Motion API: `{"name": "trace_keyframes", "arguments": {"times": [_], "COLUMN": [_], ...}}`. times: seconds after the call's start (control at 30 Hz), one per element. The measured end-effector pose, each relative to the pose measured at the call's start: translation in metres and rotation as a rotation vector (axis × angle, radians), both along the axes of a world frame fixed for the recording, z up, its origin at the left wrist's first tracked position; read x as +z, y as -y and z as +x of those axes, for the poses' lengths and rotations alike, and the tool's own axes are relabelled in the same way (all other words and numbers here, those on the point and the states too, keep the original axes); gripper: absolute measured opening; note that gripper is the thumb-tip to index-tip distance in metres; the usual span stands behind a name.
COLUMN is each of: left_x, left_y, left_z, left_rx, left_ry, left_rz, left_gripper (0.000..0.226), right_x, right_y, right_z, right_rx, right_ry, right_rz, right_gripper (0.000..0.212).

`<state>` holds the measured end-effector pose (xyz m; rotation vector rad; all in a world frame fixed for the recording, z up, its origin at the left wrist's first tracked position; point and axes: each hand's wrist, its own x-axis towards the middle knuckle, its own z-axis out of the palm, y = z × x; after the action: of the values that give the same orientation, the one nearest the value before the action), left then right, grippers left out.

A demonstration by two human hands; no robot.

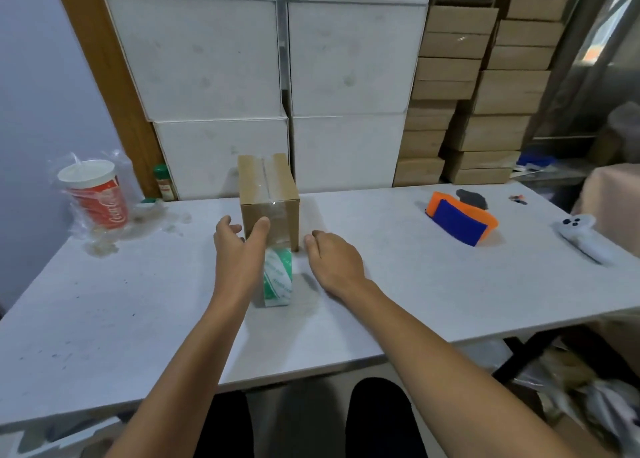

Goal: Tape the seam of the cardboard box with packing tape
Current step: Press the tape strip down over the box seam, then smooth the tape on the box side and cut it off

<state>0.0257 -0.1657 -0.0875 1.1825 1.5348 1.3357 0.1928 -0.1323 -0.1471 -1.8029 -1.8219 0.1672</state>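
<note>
A small brown cardboard box (pixel 268 194) stands on the white table (pixel 104 312), with clear tape running along its top seam and down its near face. A roll of packing tape (pixel 278 276) with green print stands on edge just in front of the box. My left hand (pixel 239 246) is open beside the box's near left corner, thumb against the front face, partly covering the roll. My right hand (pixel 334 262) rests palm down on the table to the right of the roll, fingers loosely curled, holding nothing.
A red paper cup in a plastic bag (pixel 97 198) stands at the far left. An orange and blue tape dispenser (pixel 462 220) and a white controller (pixel 581 237) lie at the right. White and brown boxes are stacked behind the table.
</note>
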Motion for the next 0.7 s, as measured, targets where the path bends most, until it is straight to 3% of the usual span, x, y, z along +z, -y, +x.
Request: {"name": "trace_keyframes", "arguments": {"times": [0.23, 0.47, 0.7], "left_x": [-0.011, -0.006, 0.005], "left_y": [0.014, 0.019, 0.019], "left_z": [0.004, 0.008, 0.009], "left_rx": [-0.029, -0.098, -0.127], "left_ry": [0.082, 0.076, 0.108], "left_rz": [-0.044, -0.104, -0.149], "left_gripper": [0.068, 0.025, 0.014], "right_x": [-0.005, -0.012, -0.013], "right_y": [0.018, 0.026, 0.024], "right_z": [0.005, 0.008, 0.007], "right_rx": [0.024, 0.02, -0.063], "right_ry": [-0.002, 0.028, 0.01], "right_rz": [0.05, 0.087, 0.083], "right_gripper": [0.04, 0.029, 0.025]}}
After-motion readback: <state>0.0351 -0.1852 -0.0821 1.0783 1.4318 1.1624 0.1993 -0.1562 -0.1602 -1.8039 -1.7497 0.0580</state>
